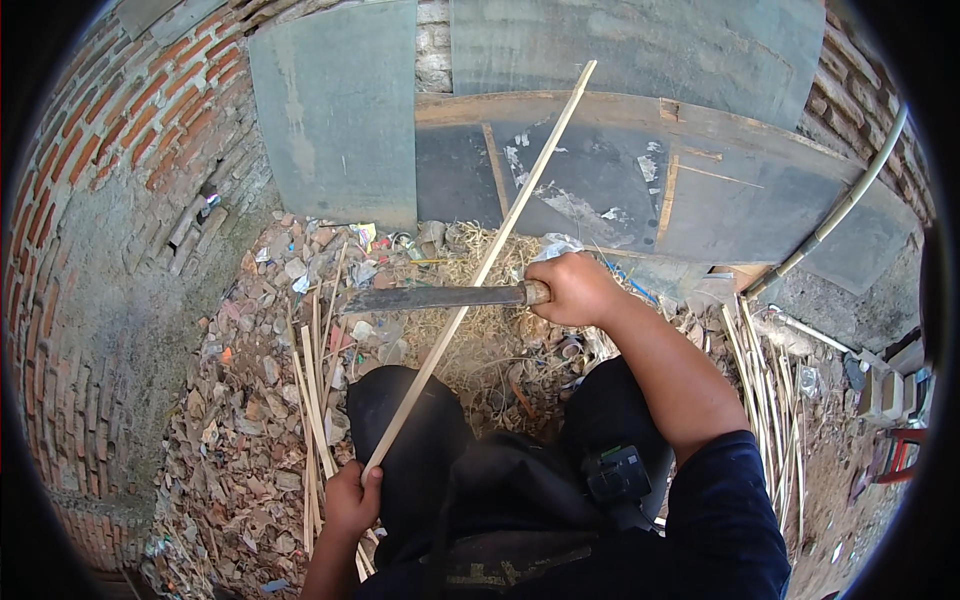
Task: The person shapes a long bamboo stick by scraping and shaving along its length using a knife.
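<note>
Left hand (352,498) fist clamping bamboo strip (480,270) at butt end; strip pointing 1 o'clock, looking light, springy, splintery. Right hand (572,288) wrapping machete (440,297) handle, blade crossing strip mid-length.

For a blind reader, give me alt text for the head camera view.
Seen from above, a seated person's left hand grips a long bamboo strip while the right hand holds a big knife across it. More strips lie on rubble beside a brick wall.
</note>
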`<action>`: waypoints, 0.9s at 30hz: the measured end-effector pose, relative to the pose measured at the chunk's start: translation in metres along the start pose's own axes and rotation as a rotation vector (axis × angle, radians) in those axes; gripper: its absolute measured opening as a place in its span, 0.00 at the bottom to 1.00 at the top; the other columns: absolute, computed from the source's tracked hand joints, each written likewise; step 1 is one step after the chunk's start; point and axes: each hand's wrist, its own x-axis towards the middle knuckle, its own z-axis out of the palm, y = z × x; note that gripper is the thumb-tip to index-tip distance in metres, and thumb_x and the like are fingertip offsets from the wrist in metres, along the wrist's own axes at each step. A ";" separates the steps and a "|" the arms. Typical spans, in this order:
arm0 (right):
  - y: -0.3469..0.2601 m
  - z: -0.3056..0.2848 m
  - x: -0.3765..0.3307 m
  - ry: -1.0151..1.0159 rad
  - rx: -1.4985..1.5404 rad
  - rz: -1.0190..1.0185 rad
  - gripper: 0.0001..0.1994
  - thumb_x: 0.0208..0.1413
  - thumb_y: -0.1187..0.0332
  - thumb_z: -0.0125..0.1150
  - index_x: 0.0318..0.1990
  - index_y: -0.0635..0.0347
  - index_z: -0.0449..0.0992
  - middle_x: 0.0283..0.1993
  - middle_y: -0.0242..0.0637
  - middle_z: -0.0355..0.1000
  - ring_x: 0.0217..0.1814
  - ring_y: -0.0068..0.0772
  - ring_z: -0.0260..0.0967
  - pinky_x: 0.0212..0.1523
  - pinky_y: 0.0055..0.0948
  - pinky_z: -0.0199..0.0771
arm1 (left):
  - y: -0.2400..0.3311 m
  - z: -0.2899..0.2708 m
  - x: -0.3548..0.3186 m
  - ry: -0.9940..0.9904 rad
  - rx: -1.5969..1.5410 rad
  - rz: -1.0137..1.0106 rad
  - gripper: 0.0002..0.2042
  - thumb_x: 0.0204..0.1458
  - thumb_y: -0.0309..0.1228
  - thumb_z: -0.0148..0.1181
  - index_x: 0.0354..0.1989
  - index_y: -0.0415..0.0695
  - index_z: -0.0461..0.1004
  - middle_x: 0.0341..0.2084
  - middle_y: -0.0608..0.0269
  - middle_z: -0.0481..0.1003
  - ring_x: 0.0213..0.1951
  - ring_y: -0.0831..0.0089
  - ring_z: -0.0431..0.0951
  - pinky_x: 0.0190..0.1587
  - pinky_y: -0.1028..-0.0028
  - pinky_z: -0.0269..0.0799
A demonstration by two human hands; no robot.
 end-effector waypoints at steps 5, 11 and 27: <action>-0.023 -0.003 0.004 -0.084 -0.115 -0.075 0.13 0.46 0.63 0.64 0.38 0.57 0.78 0.31 0.45 0.79 0.38 0.52 0.79 0.41 0.49 0.80 | 0.007 -0.006 0.012 -0.045 0.110 0.008 0.22 0.64 0.44 0.55 0.24 0.38 0.66 0.15 0.41 0.70 0.23 0.38 0.74 0.25 0.51 0.66; -0.018 0.005 0.021 -0.221 -0.098 0.016 0.13 0.44 0.62 0.64 0.38 0.57 0.79 0.31 0.47 0.79 0.39 0.52 0.79 0.42 0.50 0.79 | -0.004 -0.001 0.013 -0.051 0.064 0.023 0.23 0.66 0.45 0.52 0.24 0.38 0.66 0.16 0.39 0.70 0.24 0.36 0.73 0.26 0.50 0.66; -0.027 -0.002 0.017 -0.195 -0.018 0.182 0.17 0.47 0.60 0.64 0.43 0.57 0.80 0.37 0.49 0.80 0.44 0.52 0.79 0.48 0.48 0.80 | -0.004 -0.003 0.006 -0.050 0.134 0.065 0.21 0.66 0.43 0.51 0.25 0.38 0.66 0.15 0.41 0.69 0.23 0.36 0.73 0.25 0.51 0.65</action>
